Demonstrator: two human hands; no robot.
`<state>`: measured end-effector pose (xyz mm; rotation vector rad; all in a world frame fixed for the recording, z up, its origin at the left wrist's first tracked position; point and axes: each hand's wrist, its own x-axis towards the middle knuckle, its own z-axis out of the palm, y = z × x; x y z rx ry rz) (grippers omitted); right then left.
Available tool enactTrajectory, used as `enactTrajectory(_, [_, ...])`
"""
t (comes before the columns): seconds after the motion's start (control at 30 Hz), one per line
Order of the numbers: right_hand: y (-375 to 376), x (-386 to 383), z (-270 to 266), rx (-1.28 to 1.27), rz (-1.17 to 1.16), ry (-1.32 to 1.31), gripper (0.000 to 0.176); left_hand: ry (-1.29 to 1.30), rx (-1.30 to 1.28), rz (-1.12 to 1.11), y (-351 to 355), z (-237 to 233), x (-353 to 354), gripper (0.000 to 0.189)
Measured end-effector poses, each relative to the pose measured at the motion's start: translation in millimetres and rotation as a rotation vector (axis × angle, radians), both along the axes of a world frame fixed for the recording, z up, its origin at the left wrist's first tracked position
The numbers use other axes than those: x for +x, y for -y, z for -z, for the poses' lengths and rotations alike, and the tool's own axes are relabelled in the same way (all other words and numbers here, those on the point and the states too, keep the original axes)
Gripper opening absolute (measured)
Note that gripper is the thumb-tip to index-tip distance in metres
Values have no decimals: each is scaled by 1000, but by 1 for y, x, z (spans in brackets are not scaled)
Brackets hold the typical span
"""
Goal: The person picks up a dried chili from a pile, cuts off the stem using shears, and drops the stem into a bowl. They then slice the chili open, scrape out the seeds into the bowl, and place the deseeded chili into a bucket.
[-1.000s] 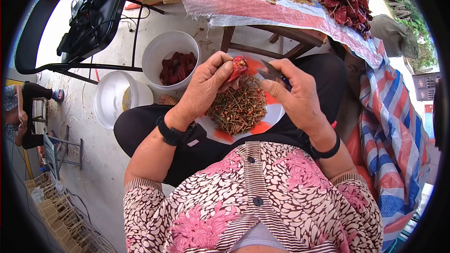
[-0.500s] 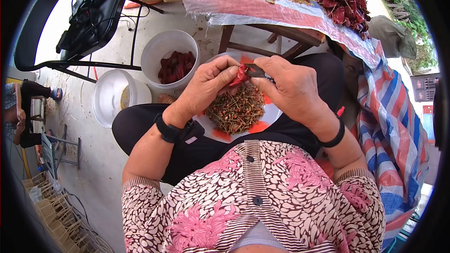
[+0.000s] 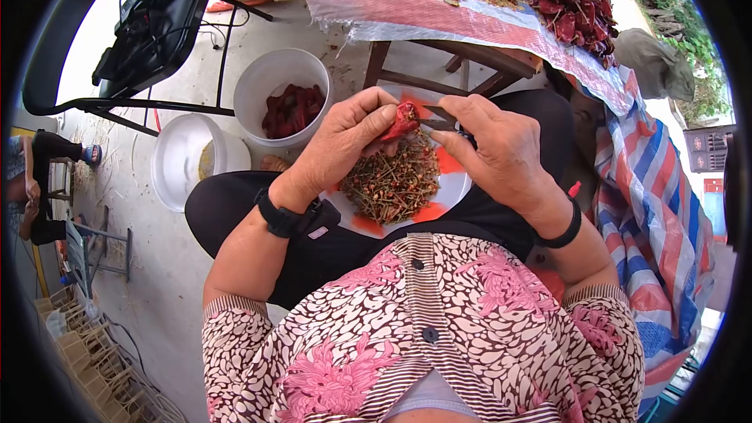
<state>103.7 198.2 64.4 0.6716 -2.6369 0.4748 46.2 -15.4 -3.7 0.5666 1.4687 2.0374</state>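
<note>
Above my lap, my left hand [image 3: 354, 127] pinches a dried red chili pepper [image 3: 403, 121] whose cut-looking end faces right. My right hand [image 3: 492, 137] grips a pair of dark scissors [image 3: 435, 117], their blades pointing at the chili's end; most of the handles are hidden by the fingers. Beneath both hands rests a pale basin [image 3: 457, 188] with orange-red patches, holding a heap of thin dry stems and chili bits [image 3: 392, 188].
A white bucket [image 3: 249, 86] with red chilies stands ahead left, near a white tub [image 3: 168, 164]. Ahead, a striped sheet [image 3: 360, 0] covers a table bearing heaped chilies [image 3: 568, 8]. A black chair [image 3: 141, 47] and another person [image 3: 27, 188] are at left.
The right hand and scissors have drawn slightly right, away from the chili. The chili is turned so its end shows more.
</note>
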Motion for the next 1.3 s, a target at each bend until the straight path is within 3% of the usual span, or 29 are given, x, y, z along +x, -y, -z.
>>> enactTrajectory(0.53, [4, 0, -1, 98, -9, 105, 31, 19, -28, 102, 1, -5, 3, 22])
enactTrajectory(0.63, [-5, -4, 7, -190, -61, 379, 31, 48, 24, 86, -1, -6, 7, 21])
enactTrajectory(0.73, [-8, -6, 17, -674, -196, 771, 28, 8, -16, 134, 3, -10, 5, 21])
enactTrajectory(0.83, [-6, -3, 3, -1013, -133, 1259, 27, -1, 32, 195, 6, -8, 5, 21])
enactTrajectory(0.97, [-18, -2, 7, -1257, -258, 1483, 26, -46, 34, 210, 6, -8, 4, 21])
enactTrajectory(1.13, [-3, 7, 20, -1044, -106, 1074, 23, -105, 29, 67, -2, -4, 8, 22])
enactTrajectory(1.23, [-1, 13, 10, -332, -49, 567, 23, -70, 27, 173, 3, -4, 5, 22])
enactTrajectory(1.3, [4, 17, 11, -290, -40, 450, 22, -81, 18, 161, 2, 0, 5, 22])
